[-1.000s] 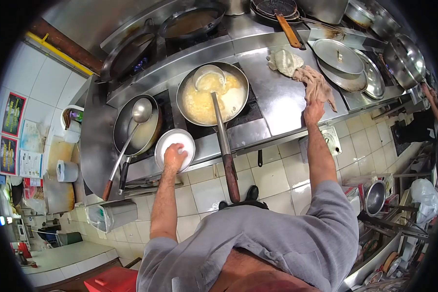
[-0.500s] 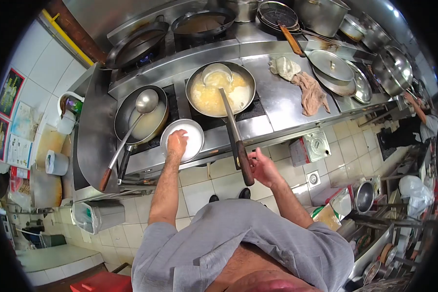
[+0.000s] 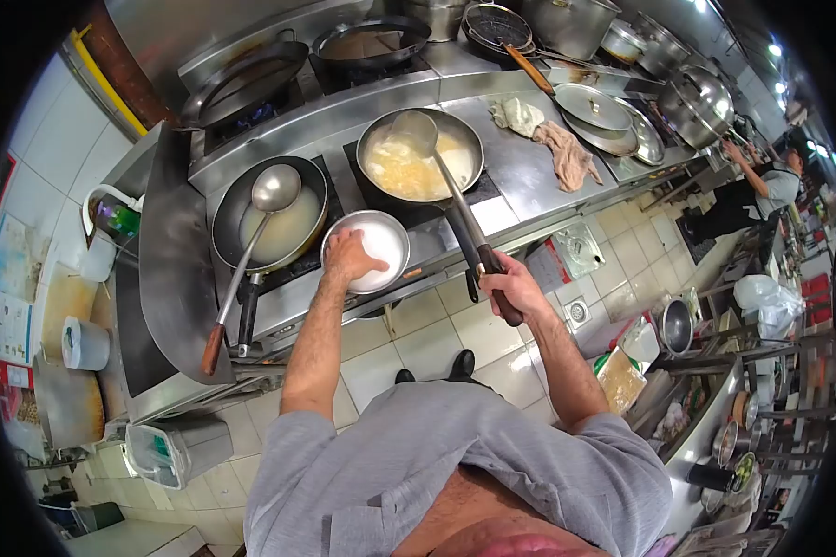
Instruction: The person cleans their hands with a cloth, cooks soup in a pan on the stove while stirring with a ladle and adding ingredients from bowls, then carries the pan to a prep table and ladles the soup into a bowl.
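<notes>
My right hand [image 3: 514, 286] grips the dark handle of a large ladle [image 3: 416, 133], whose bowl is in a pan [image 3: 479, 160] of yellowish-white liquid with pale pieces. My left hand [image 3: 354, 258] lies over the near left part of a metal bowl [image 3: 398, 271] of white contents, fingers apart and fingertips at its rim. Whether it holds anything cannot be seen. Left of the bowl, a second ladle [image 3: 276, 188] rests in a dark pan [image 3: 225, 243] of cloudy liquid, its wooden-ended handle hanging over the stove's front edge.
Two dark pans [image 3: 251, 85] [image 3: 372, 42] sit on the rear burners. Cloths [image 3: 567, 153] and lids [image 3: 593, 109] lie to the right on the steel counter [image 3: 520, 176]. Another person [image 3: 762, 190] stands at the far right. A bin [image 3: 181, 450] is at the lower left.
My right hand has closed on the ladle handle, and the ladle bowl has tilted and shifted in the pan. My left hand has spread over the metal bowl. The view has shifted.
</notes>
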Action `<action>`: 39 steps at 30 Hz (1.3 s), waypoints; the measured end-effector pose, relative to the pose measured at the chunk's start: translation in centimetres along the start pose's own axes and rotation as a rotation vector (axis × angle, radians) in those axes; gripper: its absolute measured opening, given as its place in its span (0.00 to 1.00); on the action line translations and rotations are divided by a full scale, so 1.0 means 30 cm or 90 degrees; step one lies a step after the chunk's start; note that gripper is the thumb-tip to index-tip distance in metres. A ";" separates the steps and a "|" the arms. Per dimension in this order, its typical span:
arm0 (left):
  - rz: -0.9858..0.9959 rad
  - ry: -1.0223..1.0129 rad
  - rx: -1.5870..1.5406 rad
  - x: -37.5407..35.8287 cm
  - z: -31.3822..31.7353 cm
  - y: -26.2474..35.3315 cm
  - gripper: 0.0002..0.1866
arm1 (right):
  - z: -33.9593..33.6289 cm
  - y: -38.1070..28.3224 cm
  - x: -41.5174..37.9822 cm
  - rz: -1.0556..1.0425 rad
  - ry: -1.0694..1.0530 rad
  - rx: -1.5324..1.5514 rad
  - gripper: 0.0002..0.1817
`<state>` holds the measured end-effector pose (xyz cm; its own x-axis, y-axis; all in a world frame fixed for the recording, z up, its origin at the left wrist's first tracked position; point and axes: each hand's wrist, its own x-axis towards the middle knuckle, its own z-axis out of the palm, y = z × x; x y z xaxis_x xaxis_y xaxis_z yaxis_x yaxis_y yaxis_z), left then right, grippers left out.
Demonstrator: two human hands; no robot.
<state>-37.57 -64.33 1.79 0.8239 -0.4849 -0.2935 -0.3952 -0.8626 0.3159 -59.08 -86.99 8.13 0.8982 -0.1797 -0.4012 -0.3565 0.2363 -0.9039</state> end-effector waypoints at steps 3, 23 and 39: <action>0.001 0.021 0.018 0.003 -0.006 0.005 0.53 | 0.026 0.012 -0.056 -0.061 0.097 -0.180 0.30; -0.027 0.035 -0.029 0.020 0.055 0.061 0.40 | 0.066 -0.020 -0.135 0.103 -0.148 0.512 0.10; 0.057 0.169 -0.069 0.086 0.138 0.039 0.17 | 0.015 0.059 -0.182 -0.042 0.083 -0.447 0.32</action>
<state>-37.59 -67.19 -2.32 0.8710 -0.4910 -0.0182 -0.4367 -0.7907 0.4290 -64.50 -85.15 8.80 0.9013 -0.2958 -0.3166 -0.4228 -0.4409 -0.7917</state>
